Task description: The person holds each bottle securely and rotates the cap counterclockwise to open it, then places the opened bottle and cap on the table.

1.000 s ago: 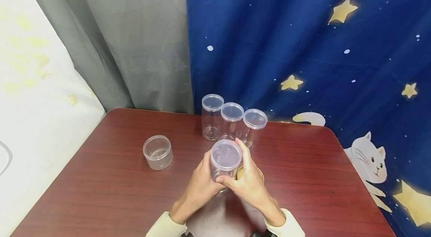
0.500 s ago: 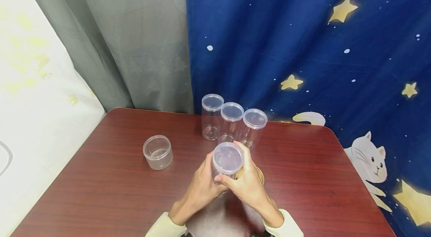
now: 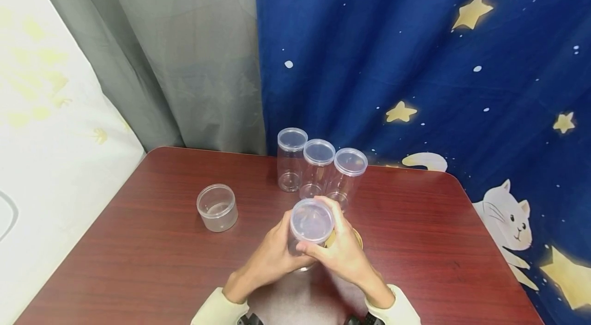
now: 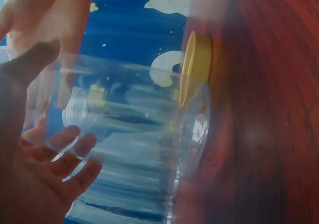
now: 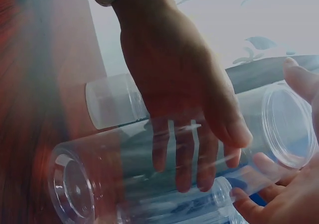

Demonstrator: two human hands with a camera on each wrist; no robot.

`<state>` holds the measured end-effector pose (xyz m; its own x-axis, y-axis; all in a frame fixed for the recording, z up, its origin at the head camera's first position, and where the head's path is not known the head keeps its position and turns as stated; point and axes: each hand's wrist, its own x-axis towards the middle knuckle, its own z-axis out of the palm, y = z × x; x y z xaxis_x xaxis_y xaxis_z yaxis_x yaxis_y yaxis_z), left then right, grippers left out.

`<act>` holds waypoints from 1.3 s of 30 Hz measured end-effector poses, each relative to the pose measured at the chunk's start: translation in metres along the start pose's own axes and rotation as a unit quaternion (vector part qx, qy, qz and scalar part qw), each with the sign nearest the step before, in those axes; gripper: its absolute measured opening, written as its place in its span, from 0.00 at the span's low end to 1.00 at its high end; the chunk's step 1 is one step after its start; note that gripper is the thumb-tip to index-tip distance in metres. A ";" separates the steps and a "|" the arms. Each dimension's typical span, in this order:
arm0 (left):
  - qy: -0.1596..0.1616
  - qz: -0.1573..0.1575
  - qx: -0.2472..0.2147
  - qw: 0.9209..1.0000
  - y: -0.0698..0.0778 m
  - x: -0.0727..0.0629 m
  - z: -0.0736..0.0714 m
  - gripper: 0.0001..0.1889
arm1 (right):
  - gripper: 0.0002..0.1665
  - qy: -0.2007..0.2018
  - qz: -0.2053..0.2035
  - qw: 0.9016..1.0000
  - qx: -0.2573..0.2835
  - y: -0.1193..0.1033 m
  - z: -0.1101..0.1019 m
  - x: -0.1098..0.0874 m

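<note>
Now, lidded jar (image 3: 311,221) between left hand (image 3: 274,253) and right hand (image 3: 345,256), both gripping sides.

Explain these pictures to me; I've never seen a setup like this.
There is no machine: these are a person's own left hand and right hand. The wide pictures come from a camera worn on the head; the close ones from a camera on each wrist. Both hands grip one clear jar between them. On the reddish table are three lidded jars, a short clear tub to the left, and a round yellow piece, partly hidden by the right hand in the wide view.
</note>
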<state>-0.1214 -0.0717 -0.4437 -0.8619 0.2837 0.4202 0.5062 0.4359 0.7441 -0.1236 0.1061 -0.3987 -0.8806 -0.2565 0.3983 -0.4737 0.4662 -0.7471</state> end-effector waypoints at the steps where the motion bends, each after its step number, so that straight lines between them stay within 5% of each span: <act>1: -0.010 -0.002 -0.008 1.000 0.000 0.000 -0.002 0.46 | 0.53 -0.007 -0.002 1.000 0.008 0.000 -0.001 0.000; 15: -0.122 -0.031 -0.091 0.988 -0.003 -0.003 -0.017 0.52 | 0.50 -0.110 -0.067 0.987 0.094 0.007 -0.013 0.003; 39: -0.180 -0.004 -0.144 0.973 -0.007 -0.004 -0.021 0.46 | 0.56 -0.177 -0.155 0.960 0.150 0.015 -0.018 0.007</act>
<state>-0.1220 -0.0938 -0.4395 -0.7738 0.5847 0.2436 0.4266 0.1968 0.8828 -0.1372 0.1269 -0.3972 -0.6152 -0.6397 0.4608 -0.6434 0.0696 -0.7623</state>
